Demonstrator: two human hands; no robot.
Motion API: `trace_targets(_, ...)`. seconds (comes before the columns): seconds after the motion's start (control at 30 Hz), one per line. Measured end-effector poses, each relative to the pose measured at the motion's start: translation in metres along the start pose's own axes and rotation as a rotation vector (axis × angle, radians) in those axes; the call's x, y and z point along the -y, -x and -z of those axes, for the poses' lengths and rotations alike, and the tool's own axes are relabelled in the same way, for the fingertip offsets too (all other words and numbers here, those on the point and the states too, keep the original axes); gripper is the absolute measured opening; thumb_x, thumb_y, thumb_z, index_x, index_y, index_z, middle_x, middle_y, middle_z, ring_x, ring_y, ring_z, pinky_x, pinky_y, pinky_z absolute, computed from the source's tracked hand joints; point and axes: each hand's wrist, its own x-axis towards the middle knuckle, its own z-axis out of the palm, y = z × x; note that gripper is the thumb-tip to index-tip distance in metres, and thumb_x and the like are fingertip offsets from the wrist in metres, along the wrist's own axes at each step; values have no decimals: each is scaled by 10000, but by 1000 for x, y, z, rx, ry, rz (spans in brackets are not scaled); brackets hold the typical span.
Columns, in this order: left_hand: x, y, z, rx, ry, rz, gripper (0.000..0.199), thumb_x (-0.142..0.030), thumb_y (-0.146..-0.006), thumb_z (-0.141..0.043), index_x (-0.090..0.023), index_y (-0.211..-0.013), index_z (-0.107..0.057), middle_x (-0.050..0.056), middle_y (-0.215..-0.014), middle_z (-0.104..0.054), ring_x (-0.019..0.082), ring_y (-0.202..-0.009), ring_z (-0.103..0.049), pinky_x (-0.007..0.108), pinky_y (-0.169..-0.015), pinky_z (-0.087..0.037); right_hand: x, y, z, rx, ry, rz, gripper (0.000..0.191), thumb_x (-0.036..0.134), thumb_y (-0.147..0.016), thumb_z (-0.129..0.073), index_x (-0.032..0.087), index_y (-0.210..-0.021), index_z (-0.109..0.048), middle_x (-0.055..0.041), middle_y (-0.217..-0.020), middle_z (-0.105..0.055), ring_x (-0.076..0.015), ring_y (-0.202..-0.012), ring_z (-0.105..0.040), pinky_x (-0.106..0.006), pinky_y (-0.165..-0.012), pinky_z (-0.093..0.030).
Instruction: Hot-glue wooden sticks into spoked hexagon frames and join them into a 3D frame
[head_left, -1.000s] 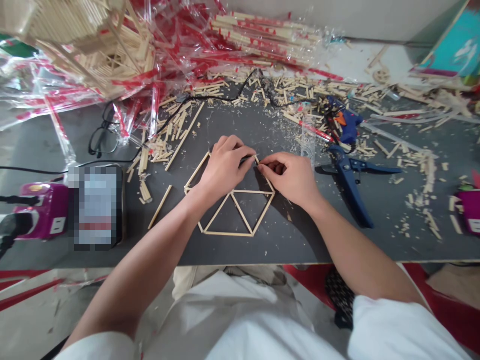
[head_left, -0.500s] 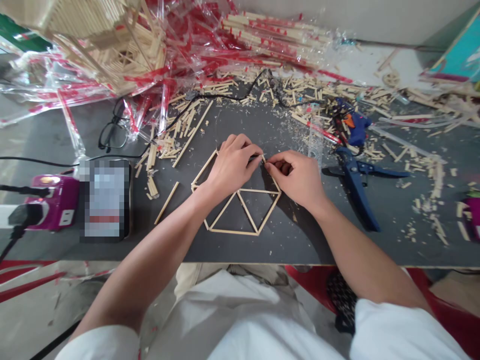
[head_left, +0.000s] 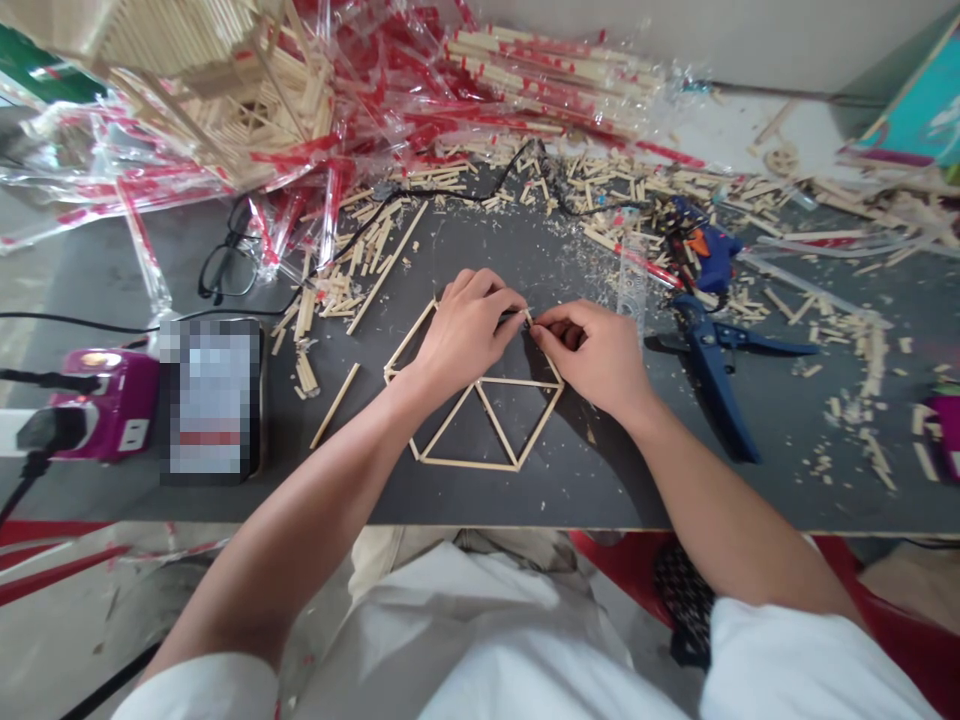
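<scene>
A hexagonal frame of thin wooden sticks (head_left: 469, 465) lies flat on the dark table, with spokes meeting near its middle. My left hand (head_left: 471, 325) rests over the frame's far left part and hides some of it; its thumb and forefinger close at the far right corner. At that same corner my right hand (head_left: 589, 350) pinches a stick of the frame, fingers curled. The fingertips of both hands nearly meet there. A loose wooden stick (head_left: 334, 406) lies left of the frame, beside my left forearm.
Blue cutters (head_left: 716, 370) and a blue glue gun (head_left: 709, 250) lie at the right. At the left are a phone (head_left: 214, 400), a purple power socket (head_left: 105, 405) and eyeglasses (head_left: 227, 268). Stick offcuts (head_left: 607, 185) and plastic-wrapped stick bundles (head_left: 555, 75) cover the back. A black cable (head_left: 450, 195) crosses them.
</scene>
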Motion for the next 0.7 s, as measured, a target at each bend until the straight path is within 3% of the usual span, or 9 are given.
trace_targets(0.13,1,0,1,9,7,-4,255,-278,-1153,-621,-201,-1289,-822,139,-1252,-759,334,-1232,-653,504,-1121,-547,0,0,0,8,3,-4,84,265,-973,-768,227,-983,-842,-41,-847,-763,-190,-693,-639,-365,-762,-517)
trace_targets(0.3,3,0,3,26,-1,-14,363,-174,-1150,-491,-213,-1256,-836,141,-1249,-769,321,-1185,-651,503,-1081,-555,0,-1,0,11,1,-3,56,255,-975,-787,231,-978,-837,-31,-842,-754,-181,-685,-624,-361,-766,-515)
trace_targets(0.7,5,-4,2,41,-12,-33,409,-102,-1103,-475,-207,-1235,-847,137,-1229,-777,308,-1173,-646,480,-1076,-556,-6,-1,-2,15,-2,11,47,244,-982,-798,233,-980,-844,-26,-851,-765,-178,-684,-623,-358,-746,-495)
